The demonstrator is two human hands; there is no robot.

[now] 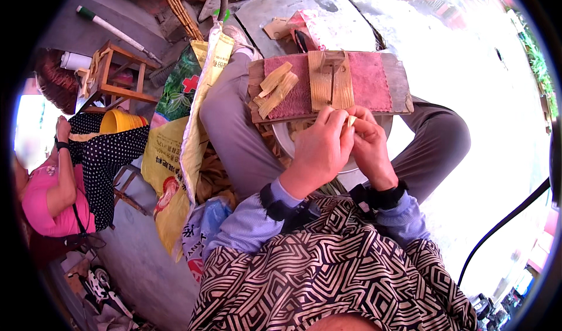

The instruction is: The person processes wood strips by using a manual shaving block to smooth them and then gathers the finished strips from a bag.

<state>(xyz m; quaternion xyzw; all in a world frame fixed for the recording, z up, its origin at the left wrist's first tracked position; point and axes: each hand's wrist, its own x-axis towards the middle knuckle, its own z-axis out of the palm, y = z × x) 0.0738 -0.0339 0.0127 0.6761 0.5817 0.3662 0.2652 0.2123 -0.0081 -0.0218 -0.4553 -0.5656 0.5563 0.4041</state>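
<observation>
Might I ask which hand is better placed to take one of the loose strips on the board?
Probably the left hand: it is nearer the strips, which lie at the left end of the board; the right hand would have to cross the left.

Strong light bleaches the ground at right to white glare; the left is dimmer, purplish; the wooden board looks fairly crisp; fisheye distortion bends the soft, black-rimmed edges.
</observation>
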